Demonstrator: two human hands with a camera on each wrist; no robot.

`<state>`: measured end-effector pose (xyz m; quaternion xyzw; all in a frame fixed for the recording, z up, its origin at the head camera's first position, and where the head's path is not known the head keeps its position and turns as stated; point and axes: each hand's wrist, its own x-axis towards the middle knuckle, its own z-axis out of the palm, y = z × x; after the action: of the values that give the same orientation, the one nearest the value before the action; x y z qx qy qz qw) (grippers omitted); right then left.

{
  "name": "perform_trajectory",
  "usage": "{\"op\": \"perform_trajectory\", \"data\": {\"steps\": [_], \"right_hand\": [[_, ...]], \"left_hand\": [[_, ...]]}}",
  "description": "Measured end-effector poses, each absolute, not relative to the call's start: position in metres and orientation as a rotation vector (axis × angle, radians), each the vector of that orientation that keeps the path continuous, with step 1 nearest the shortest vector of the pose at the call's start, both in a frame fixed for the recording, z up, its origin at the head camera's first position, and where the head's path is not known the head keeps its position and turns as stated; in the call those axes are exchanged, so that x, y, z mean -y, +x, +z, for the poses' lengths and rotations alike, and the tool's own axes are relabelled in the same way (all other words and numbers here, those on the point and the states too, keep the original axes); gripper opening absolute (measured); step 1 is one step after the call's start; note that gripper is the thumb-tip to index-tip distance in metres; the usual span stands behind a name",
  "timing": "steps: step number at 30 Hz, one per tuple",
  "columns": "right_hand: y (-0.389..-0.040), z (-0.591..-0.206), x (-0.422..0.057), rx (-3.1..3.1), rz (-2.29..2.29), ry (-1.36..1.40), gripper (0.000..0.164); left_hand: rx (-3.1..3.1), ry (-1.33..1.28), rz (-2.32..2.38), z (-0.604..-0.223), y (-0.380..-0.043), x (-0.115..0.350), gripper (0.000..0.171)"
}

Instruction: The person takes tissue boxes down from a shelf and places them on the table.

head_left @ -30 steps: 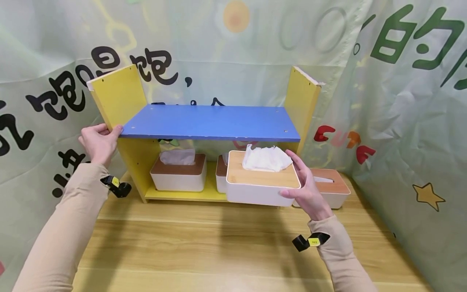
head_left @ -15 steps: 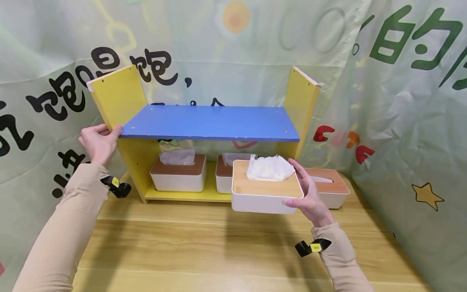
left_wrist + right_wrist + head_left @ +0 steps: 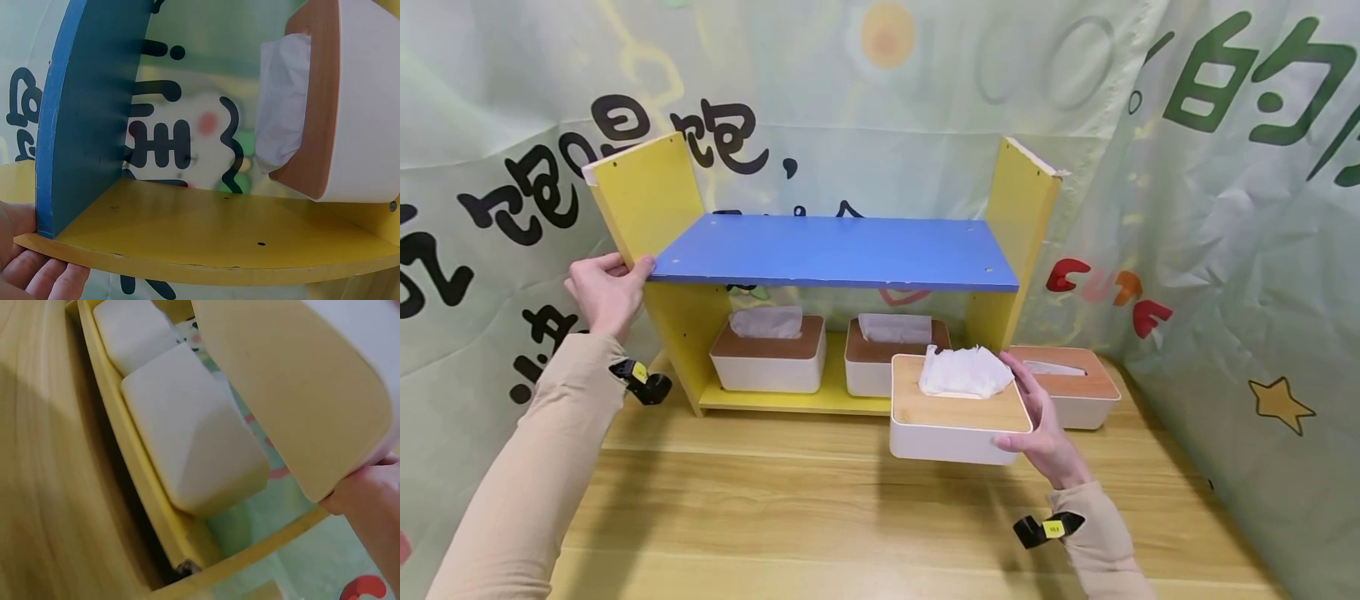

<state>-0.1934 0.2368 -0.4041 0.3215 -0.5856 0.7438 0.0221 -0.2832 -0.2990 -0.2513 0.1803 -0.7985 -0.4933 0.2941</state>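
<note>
My right hand (image 3: 1041,433) grips the right end of a white tissue box (image 3: 951,442) with a light wooden lid and a tuft of tissue on top. This box is held above the table, in front of the shelf; its pale underside shows in the right wrist view. With thumb in front and fingers on the outer side, my left hand (image 3: 608,292) holds the left yellow side panel of the shelf (image 3: 835,250), beside the blue board's corner. Two tissue boxes with darker lids stand on the yellow bottom board: a left one (image 3: 767,367) and a right one (image 3: 867,377), partly covered.
Right of the shelf, another tissue box (image 3: 1078,408) with a reddish-brown lid stands on the wooden table (image 3: 760,508), partly behind my right hand. A printed cloth (image 3: 1210,275) hangs behind and along both sides.
My right hand has drawn the tissue box down, toward me and slightly right, uncovering more of the box behind it. The left hand keeps its hold on the shelf.
</note>
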Motion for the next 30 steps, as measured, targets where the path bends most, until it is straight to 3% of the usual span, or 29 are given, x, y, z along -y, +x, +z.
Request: {"op": "perform_trajectory", "data": {"steps": [30], "right_hand": [[-0.178, -0.454, -0.29, 1.881, 2.259, 0.872, 0.11]], "left_hand": [[2.134, 0.485, -1.307, -0.252, -0.285, 0.301, 0.051]]}}
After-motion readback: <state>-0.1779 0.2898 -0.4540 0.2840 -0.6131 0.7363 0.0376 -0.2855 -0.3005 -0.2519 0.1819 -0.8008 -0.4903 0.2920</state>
